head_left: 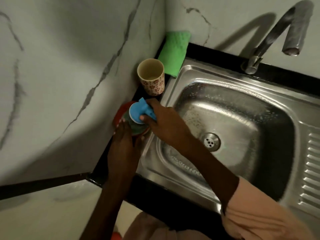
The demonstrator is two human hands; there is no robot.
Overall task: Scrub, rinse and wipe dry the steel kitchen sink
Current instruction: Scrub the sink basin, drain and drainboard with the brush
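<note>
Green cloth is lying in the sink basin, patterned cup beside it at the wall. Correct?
Not quite. The head view shows the green cloth on the counter at the back corner, outside the sink basin. The patterned cup does stand beside it at the wall.

One steel sink (259,87), filling the 3 o'clock side. One tap (270,40) at 1 o'clock. One green cloth (174,52) at 12 o'clock. One patterned cup (151,77) beside it. One blue scrubber (140,112) near centre. One red dish (121,111) under it. Two hands: left hand (123,144), right hand (166,123).
</note>
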